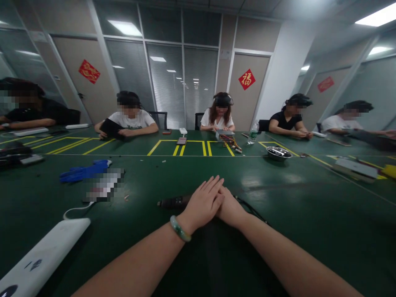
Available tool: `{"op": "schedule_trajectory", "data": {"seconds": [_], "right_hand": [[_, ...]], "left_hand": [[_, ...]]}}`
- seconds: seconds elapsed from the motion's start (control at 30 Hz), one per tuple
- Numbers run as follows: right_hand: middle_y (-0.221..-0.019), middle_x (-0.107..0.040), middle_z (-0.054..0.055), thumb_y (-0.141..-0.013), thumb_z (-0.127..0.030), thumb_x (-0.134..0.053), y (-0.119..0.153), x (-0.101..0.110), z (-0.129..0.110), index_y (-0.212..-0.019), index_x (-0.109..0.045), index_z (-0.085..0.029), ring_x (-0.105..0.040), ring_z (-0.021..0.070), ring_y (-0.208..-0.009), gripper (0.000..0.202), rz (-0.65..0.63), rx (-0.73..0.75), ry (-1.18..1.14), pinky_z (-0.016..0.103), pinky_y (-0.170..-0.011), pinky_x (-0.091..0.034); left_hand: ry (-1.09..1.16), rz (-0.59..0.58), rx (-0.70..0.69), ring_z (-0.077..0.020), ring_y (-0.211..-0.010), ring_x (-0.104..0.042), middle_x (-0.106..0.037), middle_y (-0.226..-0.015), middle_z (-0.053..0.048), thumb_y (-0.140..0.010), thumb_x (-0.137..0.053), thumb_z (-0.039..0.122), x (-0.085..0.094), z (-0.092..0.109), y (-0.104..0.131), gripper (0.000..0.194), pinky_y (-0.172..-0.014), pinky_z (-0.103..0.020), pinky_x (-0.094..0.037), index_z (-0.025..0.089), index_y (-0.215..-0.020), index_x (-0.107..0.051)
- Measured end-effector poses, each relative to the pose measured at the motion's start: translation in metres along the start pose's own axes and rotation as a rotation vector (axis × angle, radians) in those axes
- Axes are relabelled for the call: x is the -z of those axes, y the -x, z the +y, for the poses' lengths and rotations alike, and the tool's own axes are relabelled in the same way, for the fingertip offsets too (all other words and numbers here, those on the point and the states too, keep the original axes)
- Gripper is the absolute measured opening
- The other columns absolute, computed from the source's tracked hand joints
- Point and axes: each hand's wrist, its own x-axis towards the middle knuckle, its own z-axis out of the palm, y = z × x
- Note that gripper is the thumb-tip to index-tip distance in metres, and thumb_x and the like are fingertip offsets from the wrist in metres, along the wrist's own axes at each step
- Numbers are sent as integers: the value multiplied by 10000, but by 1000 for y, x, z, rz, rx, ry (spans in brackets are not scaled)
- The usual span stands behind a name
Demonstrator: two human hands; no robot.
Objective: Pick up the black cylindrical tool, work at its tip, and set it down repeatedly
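In the head view my left hand lies flat across my right hand, its fingers stretched out and pressed side by side. A green jade bangle circles the left wrist. Most of the right hand's fingers are hidden beneath the left, so their pose does not show. Just behind both hands rests a dark, stick-shaped corded tool, like an electric screwdriver, its tip pointing left. Its middle is covered by my hands, and a black cable comes out to the right. No grip on it can be seen.
On the green table are a white power bank cabled to a phone, blue gloves, a metal bowl, a water bottle and a metal box with wires. Several people sit along the far side.
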Motion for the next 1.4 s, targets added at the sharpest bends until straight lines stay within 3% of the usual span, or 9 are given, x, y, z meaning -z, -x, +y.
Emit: {"op": "schedule_trajectory", "data": {"seconds": [0.1,0.23,0.47,0.63,0.73,0.97,1.13,1.3,1.4], "right_hand": [[-1258,-536,96,-803,-374,-642,21,35,19,-1245,-562,-218,-451,271,-1175,475,40,-121,57,433,-1010,-329],[-950,-630,57,-808,-421,-653,44,68,44,-947,-674,-215,-579,217,-881,249,-100,-452,63,333,-772,-434],[-865,-649,28,-675,-342,-763,59,73,44,-851,-697,-256,-606,217,-781,207,-367,-529,129,290,-624,-409],[-754,-650,33,-712,-264,-717,59,77,42,-741,-706,-241,-622,228,-739,38,-474,-592,161,301,-609,-411],[-725,-652,17,-720,-278,-710,55,74,49,-722,-698,-252,-616,215,-718,29,-409,-647,133,289,-587,-391],[-805,-675,17,-850,-358,-581,43,60,72,-871,-710,-245,-594,163,-717,173,15,-716,9,251,-575,-360],[-666,-642,-19,-832,-375,-606,40,56,61,-960,-719,-245,-557,112,-547,215,-151,-690,-241,219,-504,-339],[-679,-656,-24,-850,-345,-592,40,51,51,-952,-734,-269,-558,107,-535,191,-220,-611,-250,225,-530,-364],[-804,-687,-21,-843,-337,-609,40,48,50,-903,-741,-289,-595,129,-653,153,-163,-497,-179,240,-610,-398]], "left_hand": [[6,6,-11,-179,-1407,-279,-305,-1532,-45,-1019,-234,399,-2,0,0,482,-1147,-391,-269,229,-1468,-283],[-6,-43,-25,-217,-1322,-416,-458,-1434,-61,-986,-359,422,-8,0,1,457,-1094,-424,-344,230,-1398,-392],[-54,-155,-28,-225,-1169,-529,-541,-1313,-42,-936,-499,374,-11,1,-1,407,-982,-397,-425,262,-1323,-448],[-54,-156,-13,-225,-1085,-555,-572,-1222,-40,-919,-535,339,-9,3,-4,365,-926,-384,-450,256,-1270,-480],[-53,-180,0,-218,-1047,-567,-582,-1177,-30,-910,-546,328,-5,4,-4,330,-891,-373,-462,263,-1229,-498],[-55,-345,-27,-194,-939,-602,-604,-1081,0,-863,-600,362,22,-15,-2,325,-807,-317,-460,289,-1167,-512],[-77,-398,-10,-186,-910,-602,-593,-1089,-18,-868,-569,364,34,-20,-2,310,-776,-290,-459,264,-1155,-508],[-126,-311,39,-191,-886,-584,-591,-1021,-18,-842,-600,367,15,-4,-3,240,-725,-297,-451,231,-1030,-537],[-157,-260,51,-187,-884,-569,-584,-995,-18,-870,-574,335,3,1,-3,167,-727,-302,-444,219,-985,-535]]}}
